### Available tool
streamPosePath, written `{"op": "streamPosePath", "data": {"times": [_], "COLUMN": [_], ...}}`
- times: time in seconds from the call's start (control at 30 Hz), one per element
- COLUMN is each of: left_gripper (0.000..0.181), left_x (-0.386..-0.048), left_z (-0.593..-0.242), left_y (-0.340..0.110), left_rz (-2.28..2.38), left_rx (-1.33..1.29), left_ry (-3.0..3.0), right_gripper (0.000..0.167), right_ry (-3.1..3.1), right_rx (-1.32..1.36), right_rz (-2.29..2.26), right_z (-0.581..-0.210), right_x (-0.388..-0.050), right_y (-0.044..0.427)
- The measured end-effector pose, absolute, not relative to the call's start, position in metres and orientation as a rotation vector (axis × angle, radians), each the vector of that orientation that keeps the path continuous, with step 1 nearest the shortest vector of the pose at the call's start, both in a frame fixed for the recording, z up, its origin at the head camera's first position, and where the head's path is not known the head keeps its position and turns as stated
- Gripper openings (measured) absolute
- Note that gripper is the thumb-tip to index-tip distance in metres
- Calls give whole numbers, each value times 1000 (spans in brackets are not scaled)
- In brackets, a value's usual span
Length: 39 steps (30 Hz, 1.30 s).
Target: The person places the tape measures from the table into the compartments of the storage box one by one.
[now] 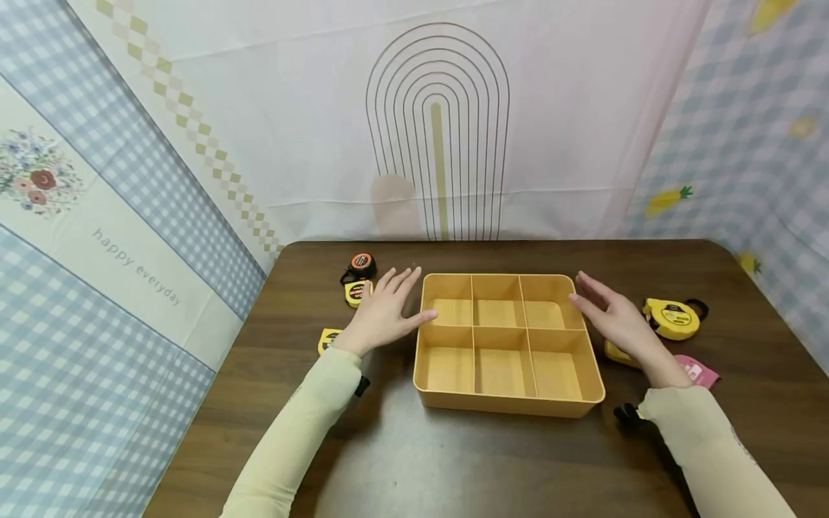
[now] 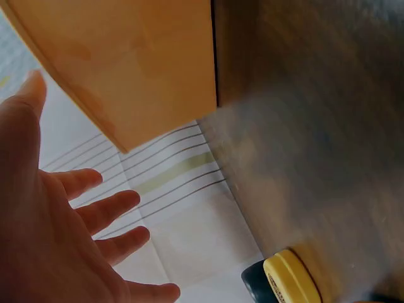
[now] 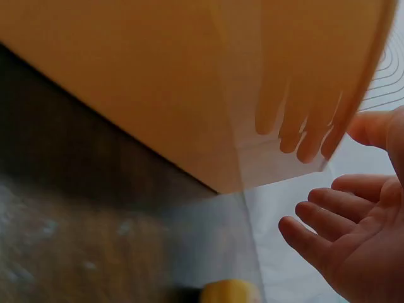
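Observation:
A yellow-orange divided box (image 1: 508,406) with several compartments stands on the table, nothing visible inside. My left hand (image 1: 382,313) is at its left side, fingers spread and straight, the thumb by the rim. On the opposite side is my right hand (image 1: 612,316), fingers extended, its thumb near the right rim. In the left wrist view the left hand (image 2: 69,214) is apart from the box wall (image 2: 126,63). The right wrist view has the right hand (image 3: 360,221) beside the glossy wall (image 3: 158,76); whether its thumb touches the rim I cannot tell.
Left of the box lie a black-orange tape measure (image 1: 363,265), a yellow one (image 1: 355,293) and another yellow one (image 1: 327,338) partly behind the left hand. To the right are a yellow tape measure (image 1: 673,320), a half-hidden yellow one (image 1: 618,352) and a pink item (image 1: 698,372).

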<state>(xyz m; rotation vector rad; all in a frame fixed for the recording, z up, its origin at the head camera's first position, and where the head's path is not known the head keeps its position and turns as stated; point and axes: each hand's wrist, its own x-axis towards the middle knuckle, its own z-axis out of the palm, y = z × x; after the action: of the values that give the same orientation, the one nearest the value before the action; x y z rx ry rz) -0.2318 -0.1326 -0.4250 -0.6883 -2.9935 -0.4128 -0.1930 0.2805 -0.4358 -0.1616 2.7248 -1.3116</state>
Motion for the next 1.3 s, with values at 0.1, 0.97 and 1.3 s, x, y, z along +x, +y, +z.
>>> {"op": "streamPosePath", "data": {"times": [0.1,0.97,1.3], "left_gripper": [94,96,87], "left_x": [-229,-217,-217], "left_z": [-429,-439,-444], "left_y": [-132,-126,-128], "left_rz": [-439,-1170,-1270], "left_rx": [-698,-558,-597], "left_ry": [-2982,-3034,-3022], "right_gripper": [75,74,80], "right_ry": [2725,2668,2457], "right_rx": [-165,-33,-93], "right_rz": [-1329,-1418,-1618], "right_z": [-441,-462,-462], "right_x": [-194,-165,-163], "right_y": [279,275,276]}}
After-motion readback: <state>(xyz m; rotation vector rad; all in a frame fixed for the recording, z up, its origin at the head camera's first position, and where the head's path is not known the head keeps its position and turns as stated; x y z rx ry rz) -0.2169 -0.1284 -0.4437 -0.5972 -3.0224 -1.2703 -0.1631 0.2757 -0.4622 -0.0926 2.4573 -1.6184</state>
